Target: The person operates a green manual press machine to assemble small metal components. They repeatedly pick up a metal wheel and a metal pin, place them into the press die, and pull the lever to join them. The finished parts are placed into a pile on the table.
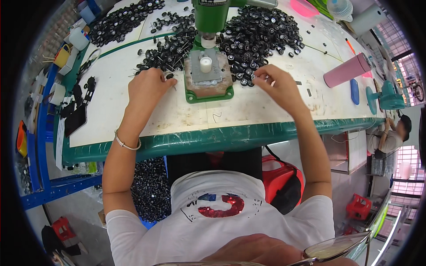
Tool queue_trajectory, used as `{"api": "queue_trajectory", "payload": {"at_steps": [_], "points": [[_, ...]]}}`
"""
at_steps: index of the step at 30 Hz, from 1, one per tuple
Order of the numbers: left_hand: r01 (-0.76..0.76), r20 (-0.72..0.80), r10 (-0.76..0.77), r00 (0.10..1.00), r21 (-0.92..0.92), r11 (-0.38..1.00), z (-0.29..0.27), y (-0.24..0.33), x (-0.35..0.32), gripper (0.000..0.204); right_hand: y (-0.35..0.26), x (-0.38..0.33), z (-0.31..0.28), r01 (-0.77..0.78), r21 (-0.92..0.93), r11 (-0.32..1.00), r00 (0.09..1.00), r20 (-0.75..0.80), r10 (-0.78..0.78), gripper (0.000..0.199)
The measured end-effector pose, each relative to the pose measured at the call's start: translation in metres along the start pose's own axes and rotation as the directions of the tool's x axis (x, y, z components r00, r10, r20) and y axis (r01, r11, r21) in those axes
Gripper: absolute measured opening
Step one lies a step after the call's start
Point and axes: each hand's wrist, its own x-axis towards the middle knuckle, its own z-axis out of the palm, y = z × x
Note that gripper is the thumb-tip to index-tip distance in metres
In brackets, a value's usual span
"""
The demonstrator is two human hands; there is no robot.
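Note:
My left hand (152, 87) is closed at the left of a green bench press (208, 20), its thumb and fingertips pinching a small black wheel (169, 76) with a thin metal pin. To the right of the press, my right hand (280, 87) has thumb and forefinger drawn together on a small black wheel with a silver hub (254, 77), at the edge of the pile; the fingers partly cover it. Between my hands, a white round plastic piece (205, 64) stands on the grey plate (195, 73) of the press base, under the ram.
Heaps of black wheels (262, 35) surround the press, with pinned ones (175, 48) at its left. A pink tumbler (347, 71), a blue phone-shaped object (354, 91) and a small teal fan (386, 97) stand right. A dark phone (76, 120) lies left. Another person (392, 135) sits far right.

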Motion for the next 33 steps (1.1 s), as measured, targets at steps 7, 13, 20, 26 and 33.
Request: {"api": "queue_trajectory", "payload": {"at_steps": [7,13,20,26,33], "points": [[-0.094,-0.133,0.094,0.987,0.013,0.996,0.014,-0.008,0.006,0.017,0.001,-0.006,0.025,0.061,-0.043,0.997,0.989,-0.132,-0.067,0.016],[-0.084,-0.092,0.032,0.995,-0.634,0.769,0.006,-0.016,0.003,0.014,0.0,0.0,0.025,0.188,0.161,0.969,0.961,-0.232,-0.148,0.018],[0.01,0.017,0.04,0.999,-0.985,0.175,0.012,0.01,0.018,0.023,-0.058,0.042,0.047,0.346,0.362,0.866,0.935,-0.209,-0.286,0.029],[0.03,0.019,0.108,0.994,-0.994,-0.101,0.03,0.014,0.018,0.016,-0.063,0.052,0.071,0.288,0.373,0.882,0.955,-0.177,-0.236,0.027],[0.066,0.053,0.135,0.989,-0.993,-0.094,0.028,0.013,0.019,0.014,-0.048,0.047,0.077,0.143,0.564,0.813,0.988,-0.129,-0.084,0.024]]}}
